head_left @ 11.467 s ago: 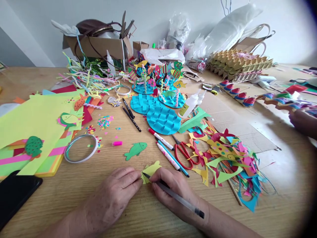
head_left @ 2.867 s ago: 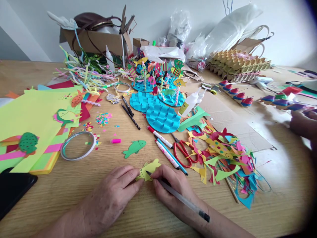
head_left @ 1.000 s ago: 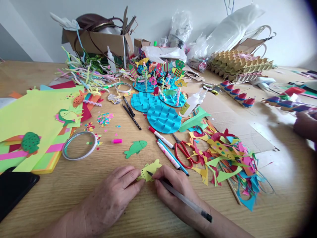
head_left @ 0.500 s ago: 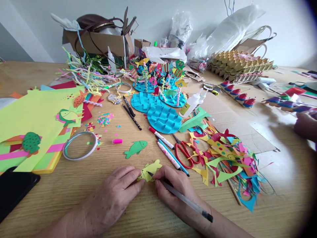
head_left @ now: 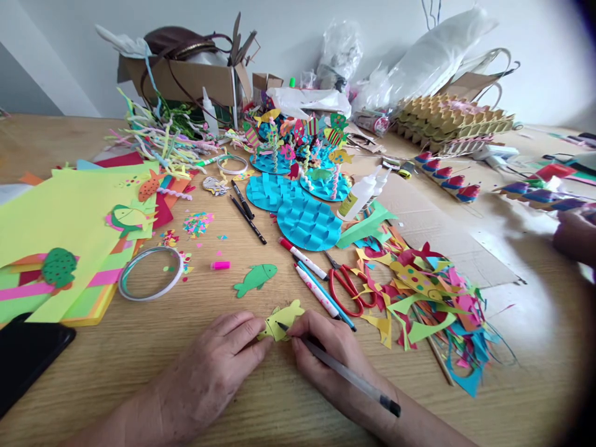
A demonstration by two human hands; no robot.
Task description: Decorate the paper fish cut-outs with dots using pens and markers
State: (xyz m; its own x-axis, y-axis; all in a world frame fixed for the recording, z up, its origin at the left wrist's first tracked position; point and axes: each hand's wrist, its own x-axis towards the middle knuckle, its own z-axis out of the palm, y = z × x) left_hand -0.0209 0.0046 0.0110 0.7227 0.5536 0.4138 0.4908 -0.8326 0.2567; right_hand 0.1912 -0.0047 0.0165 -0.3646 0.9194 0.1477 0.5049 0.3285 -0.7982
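Observation:
A small yellow paper fish [head_left: 283,319] lies flat on the wooden table [head_left: 139,347] near its front edge. My left hand [head_left: 218,363] presses its fingertips on the fish's left end and holds it down. My right hand [head_left: 330,357] grips a clear pen [head_left: 347,375] with a black cap end, and the pen's tip touches the fish's body. A green paper fish [head_left: 256,278] lies just beyond, untouched.
Markers [head_left: 311,276] and red scissors [head_left: 344,285] lie to the right, then a heap of paper scraps [head_left: 428,298]. Tape ring [head_left: 149,273] and coloured paper sheets [head_left: 65,230] at left. Blue woven discs [head_left: 305,220], glue bottle [head_left: 358,195], boxes behind. Another person's hand [head_left: 575,233] at far right.
Since 11.5 s ago the fish has turned a little under the pen. Over the last second nothing has visibly moved apart from tiny shifts of the pen.

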